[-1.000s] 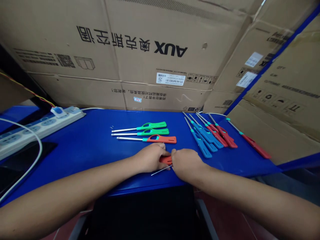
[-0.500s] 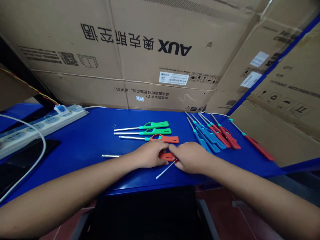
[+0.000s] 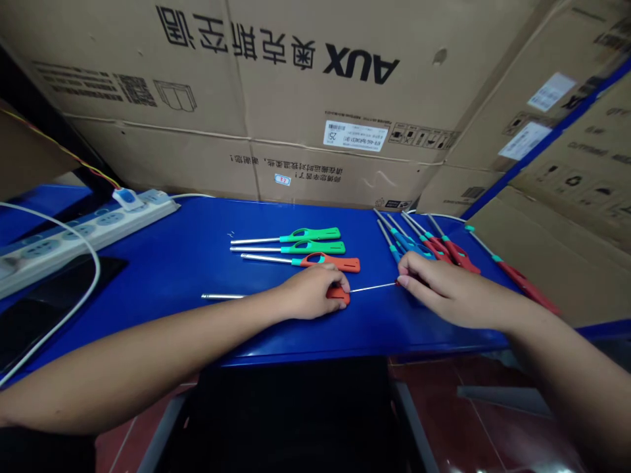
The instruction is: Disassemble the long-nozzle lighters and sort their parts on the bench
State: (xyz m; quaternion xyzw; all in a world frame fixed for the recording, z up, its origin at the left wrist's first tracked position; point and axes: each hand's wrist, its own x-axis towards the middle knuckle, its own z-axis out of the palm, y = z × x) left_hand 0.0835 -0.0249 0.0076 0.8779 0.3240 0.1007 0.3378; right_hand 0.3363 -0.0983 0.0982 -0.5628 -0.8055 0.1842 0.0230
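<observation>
My left hand (image 3: 309, 292) is closed round the orange handle of a long-nosed gas lighter (image 3: 340, 299), which lies across the blue table, its metal barrel pointing left. Between finger and thumb, my right hand (image 3: 451, 289) pinches the small red handle of a thin screwdriver (image 3: 373, 288). The screwdriver's slim shaft points left, its tip at the butt end of the held lighter; whether it touches is unclear. Just behind my left hand lies another orange lighter (image 3: 342, 264), with a green lighter (image 3: 320, 247) and a second green one beyond it.
Blue lighters (image 3: 394, 249) and red lighters (image 3: 461, 256) lie together behind my right hand. One more red lighter (image 3: 525, 282) leans by the right cardboard. A power strip (image 3: 98, 226) and a black flat object (image 3: 64, 295) are at left. A large cardboard box (image 3: 286, 112) walls the back.
My right hand has moved right, away from my left hand, and the screwdriver has swung from pointing toward me to pointing left at the lighter's butt. The view has shifted slightly.
</observation>
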